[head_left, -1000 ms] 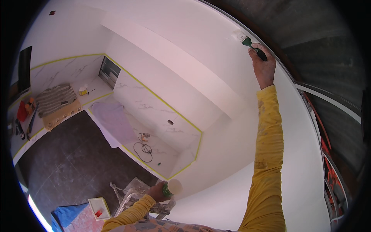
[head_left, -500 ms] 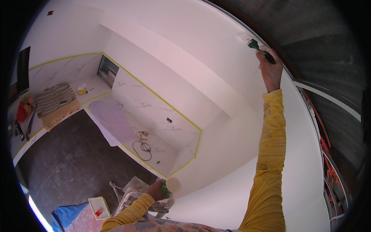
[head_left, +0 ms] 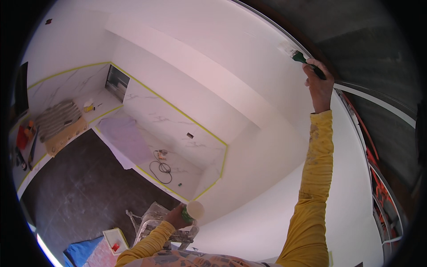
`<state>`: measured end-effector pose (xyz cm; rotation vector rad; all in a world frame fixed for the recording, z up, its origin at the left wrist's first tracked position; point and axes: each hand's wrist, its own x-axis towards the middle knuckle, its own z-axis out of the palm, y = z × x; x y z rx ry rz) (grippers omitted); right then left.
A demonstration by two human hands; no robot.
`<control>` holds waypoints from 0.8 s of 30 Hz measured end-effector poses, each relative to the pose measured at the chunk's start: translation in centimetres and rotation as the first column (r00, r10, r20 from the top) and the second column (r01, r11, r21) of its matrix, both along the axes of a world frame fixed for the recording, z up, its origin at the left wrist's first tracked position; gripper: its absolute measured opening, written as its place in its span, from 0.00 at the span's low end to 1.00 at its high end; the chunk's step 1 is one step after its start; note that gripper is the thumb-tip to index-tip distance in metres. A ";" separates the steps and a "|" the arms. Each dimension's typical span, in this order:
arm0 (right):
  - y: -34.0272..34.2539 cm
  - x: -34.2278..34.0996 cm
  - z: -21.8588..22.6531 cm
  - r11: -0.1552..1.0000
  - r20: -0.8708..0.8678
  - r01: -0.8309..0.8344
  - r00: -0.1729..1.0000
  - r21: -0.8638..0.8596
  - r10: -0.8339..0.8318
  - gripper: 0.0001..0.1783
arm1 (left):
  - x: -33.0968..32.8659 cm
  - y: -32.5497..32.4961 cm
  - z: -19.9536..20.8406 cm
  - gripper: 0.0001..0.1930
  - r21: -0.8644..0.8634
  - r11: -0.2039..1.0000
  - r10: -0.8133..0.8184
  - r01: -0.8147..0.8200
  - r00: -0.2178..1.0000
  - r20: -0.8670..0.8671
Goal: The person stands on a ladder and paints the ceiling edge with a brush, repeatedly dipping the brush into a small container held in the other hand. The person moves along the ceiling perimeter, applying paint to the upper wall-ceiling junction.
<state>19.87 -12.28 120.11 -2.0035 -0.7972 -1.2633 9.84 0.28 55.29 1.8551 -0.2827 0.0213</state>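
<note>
High at the right, my right hand (head_left: 319,84) is closed round the dark handle of a green paintbrush (head_left: 299,56). Its pale bristles touch the white wall (head_left: 249,53) close to the wall's upper edge, where a wet-looking smear shows. Low in the middle, my left hand (head_left: 176,217) grips a green paint cup (head_left: 187,214), a round container with a cream-coloured top; whether that is a lid or the paint inside, I cannot tell. Both my sleeves are yellow, the right one stained.
A paint-spattered ladder (head_left: 153,222) stands below my left hand. Lower down are a counter with a lilac sheet (head_left: 122,138), a corded tool (head_left: 162,155), a striped cloth (head_left: 58,118), and a framed tray (head_left: 116,239) beside a blue sheet (head_left: 82,249). Orange tubing (head_left: 381,196) hangs beyond the wall's edge.
My right hand and the paintbrush have moved slightly right and down along the wall's upper edge. The view has shifted a little; my left hand still holds the cup.
</note>
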 end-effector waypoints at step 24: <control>5.2 3.7 -1.4 0.948 -0.021 -0.300 0.954 -0.107 0.300 0.17 | -0.5 0.1 1.4 0.40 0.038 0.998 0.050 -0.048 0.997 -0.051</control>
